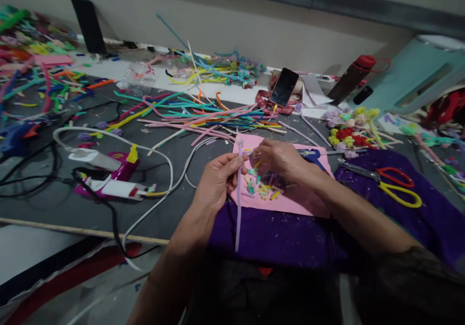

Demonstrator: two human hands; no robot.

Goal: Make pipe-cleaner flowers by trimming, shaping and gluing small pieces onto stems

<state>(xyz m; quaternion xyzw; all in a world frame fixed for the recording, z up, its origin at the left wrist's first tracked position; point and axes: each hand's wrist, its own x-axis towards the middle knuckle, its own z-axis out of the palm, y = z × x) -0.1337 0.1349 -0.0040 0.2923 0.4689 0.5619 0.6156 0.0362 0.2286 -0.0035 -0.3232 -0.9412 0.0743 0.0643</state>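
The left hand (217, 182) pinches a lavender pipe cleaner (238, 204) near its top between thumb and fingers; the stem hangs down over the purple cloth (276, 235) at the bench (43, 204) edge. The right hand (281, 162) hovers over the pink sheet (308, 201), fingers curled together on the cleaner's upper end. Small cut coloured bits (262, 185) lie on that sheet under the hands. Right of the sheet lie scissors (394, 183); left of it, a glue gun (109, 175). Beyond it, loose pipe cleaners (196, 114) sprawl.
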